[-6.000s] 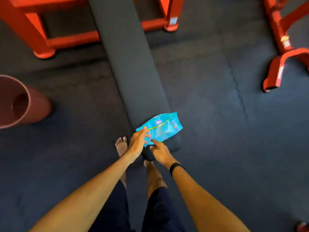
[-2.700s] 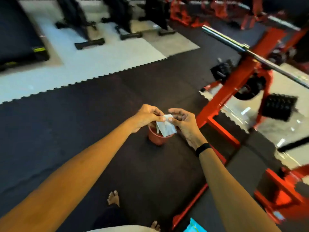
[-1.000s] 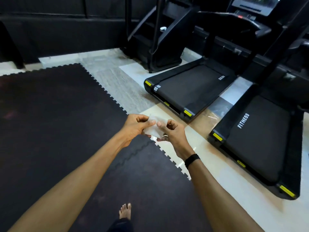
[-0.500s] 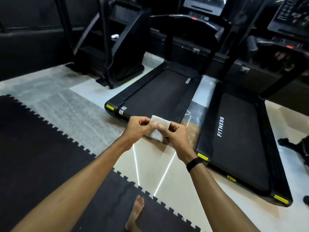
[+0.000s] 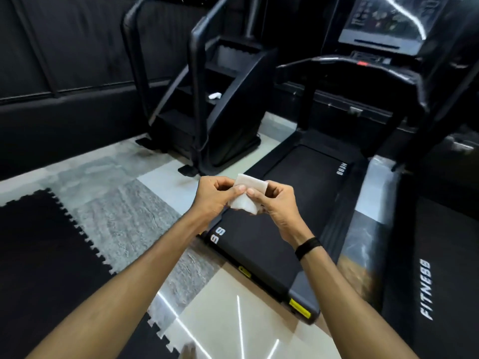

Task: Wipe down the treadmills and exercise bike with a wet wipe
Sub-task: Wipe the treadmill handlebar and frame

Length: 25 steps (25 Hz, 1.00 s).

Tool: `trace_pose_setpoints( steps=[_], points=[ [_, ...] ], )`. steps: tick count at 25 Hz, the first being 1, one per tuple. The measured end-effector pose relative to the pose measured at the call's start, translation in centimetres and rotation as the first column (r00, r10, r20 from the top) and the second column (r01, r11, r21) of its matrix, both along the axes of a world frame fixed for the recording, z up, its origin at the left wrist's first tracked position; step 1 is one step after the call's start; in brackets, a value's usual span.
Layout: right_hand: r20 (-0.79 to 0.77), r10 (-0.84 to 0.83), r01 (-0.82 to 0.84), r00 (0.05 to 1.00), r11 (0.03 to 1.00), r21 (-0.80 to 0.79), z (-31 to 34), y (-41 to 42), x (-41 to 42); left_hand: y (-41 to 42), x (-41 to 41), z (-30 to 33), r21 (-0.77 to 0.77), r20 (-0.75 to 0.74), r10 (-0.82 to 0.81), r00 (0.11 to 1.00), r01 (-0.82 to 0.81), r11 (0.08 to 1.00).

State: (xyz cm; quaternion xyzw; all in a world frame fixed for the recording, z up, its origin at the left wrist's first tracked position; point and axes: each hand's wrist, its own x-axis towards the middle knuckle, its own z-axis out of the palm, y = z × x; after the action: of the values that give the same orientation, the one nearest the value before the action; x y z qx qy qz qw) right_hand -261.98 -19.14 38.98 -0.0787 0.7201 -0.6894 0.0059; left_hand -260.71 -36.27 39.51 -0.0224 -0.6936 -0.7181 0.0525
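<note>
Closer now than half a second ago, the near treadmill fills mid-frame beneath both hands. Left hand and right hand each pinch one white wet wipe at frame centre. Two treadmills show; the second treadmill sits at right, a strip of tiled floor between them. One stair climber stands upper centre; open floor lies at lower centre.
</note>
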Motion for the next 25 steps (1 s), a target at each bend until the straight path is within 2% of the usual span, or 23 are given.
trace_pose_setpoints(
  steps=[5, 9, 15, 22, 25],
  points=[
    [0.015, -0.032, 0.031, 0.999, 0.999, 0.015, -2.2, -3.0, -14.9, -3.2, -15.7, -2.8, -0.004, 0.014, -0.019, 1.000, 0.019, 1.000],
    [-0.014, -0.172, 0.173, 0.985, 0.983, 0.057, -0.7, -2.6, -27.6, -2.9, -30.5, -1.0, -0.045, 0.040, -0.123, 0.992, 0.125, 0.991],
    [0.005, -0.319, 0.318, 0.948, 0.947, 0.051, 0.1, 2.4, -39.0, 2.7, -44.0, -0.2, 0.009, 0.055, -0.246, 0.968, 0.246, 0.969],
    [0.073, -0.258, 0.262, 0.963, 0.964, -0.054, -0.8, 9.7, -53.1, 10.9, -59.3, -1.8, 0.034, 0.084, -0.297, 0.951, 0.295, 0.955],
    [0.105, -0.274, 0.283, 0.956, 0.957, -0.073, 1.6, 14.8, -62.1, 16.0, -67.8, 0.9, 0.028, 0.110, -0.300, 0.948, 0.299, 0.954]
  ],
)
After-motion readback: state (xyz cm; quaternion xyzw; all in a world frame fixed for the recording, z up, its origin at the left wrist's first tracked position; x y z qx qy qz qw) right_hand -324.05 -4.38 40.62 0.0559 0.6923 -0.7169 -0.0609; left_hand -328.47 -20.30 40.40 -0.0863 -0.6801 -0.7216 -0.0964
